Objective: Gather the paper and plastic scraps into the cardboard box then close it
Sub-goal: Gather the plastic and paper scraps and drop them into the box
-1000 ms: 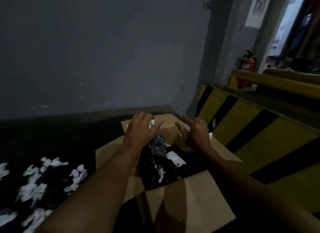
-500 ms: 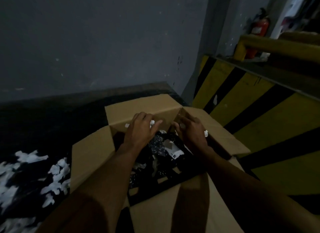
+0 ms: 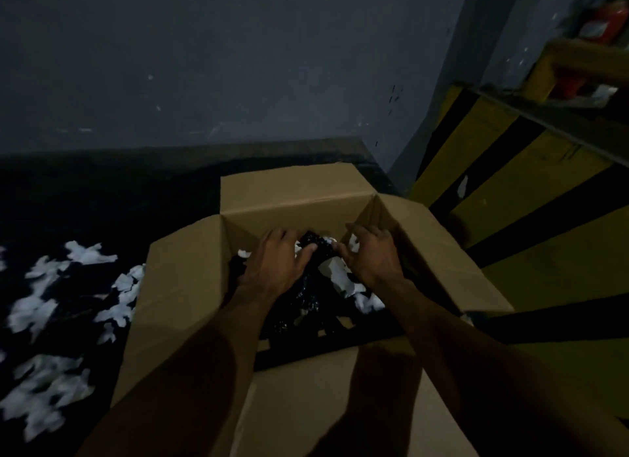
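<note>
Cardboard box flaps splaying outward around the fingers, leaving open room above; black plastic and paper scraps crowding beneath them; far wall standing just ahead.

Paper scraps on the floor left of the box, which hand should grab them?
Left, probably. The paper scraps lie on the floor left of the cardboard box, nearest the left hand; the right hand is at its right wall and would cross over.

text: none readable | extinguisher label: perhaps print, too blurred
</note>
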`<state>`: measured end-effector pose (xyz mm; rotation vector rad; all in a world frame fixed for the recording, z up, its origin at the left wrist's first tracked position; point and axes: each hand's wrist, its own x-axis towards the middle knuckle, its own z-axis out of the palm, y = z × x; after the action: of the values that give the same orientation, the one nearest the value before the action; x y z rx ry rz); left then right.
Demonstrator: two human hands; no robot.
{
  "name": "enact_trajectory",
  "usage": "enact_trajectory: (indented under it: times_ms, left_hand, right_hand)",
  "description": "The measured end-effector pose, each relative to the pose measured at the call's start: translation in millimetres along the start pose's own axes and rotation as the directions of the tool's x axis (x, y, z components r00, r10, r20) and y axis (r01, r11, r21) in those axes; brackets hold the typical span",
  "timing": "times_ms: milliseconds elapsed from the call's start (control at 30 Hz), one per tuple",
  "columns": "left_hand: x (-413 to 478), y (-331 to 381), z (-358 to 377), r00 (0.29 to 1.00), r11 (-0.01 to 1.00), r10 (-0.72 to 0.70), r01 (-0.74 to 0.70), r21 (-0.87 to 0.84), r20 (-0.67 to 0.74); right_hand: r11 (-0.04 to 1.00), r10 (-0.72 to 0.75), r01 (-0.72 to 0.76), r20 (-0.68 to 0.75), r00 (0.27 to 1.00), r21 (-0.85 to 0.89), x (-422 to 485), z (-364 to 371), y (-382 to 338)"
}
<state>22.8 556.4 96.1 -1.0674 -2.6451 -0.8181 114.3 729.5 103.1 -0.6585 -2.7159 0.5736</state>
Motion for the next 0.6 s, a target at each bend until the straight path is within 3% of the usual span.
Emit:
enact_trajectory:
  times_ms: [267, 600]
  left_hand:
    - [-15.9, 22.7, -8.4, 0.99, 0.986, -0.138, 0.134, 0.102, 0.032]
    - [-23.8, 41.5, -55.4, 0.98, 0.966, -0.137, 0.165, 0.2, -0.147]
  right_hand:
    - [0.999, -0.033, 0.033, 0.036, 0.999, -0.014, -7.4, -13.1, 10.8]
    - [0.976, -0.217, 0.217, -0.028, 0.976, -0.004, 1.4, -47.4, -6.9]
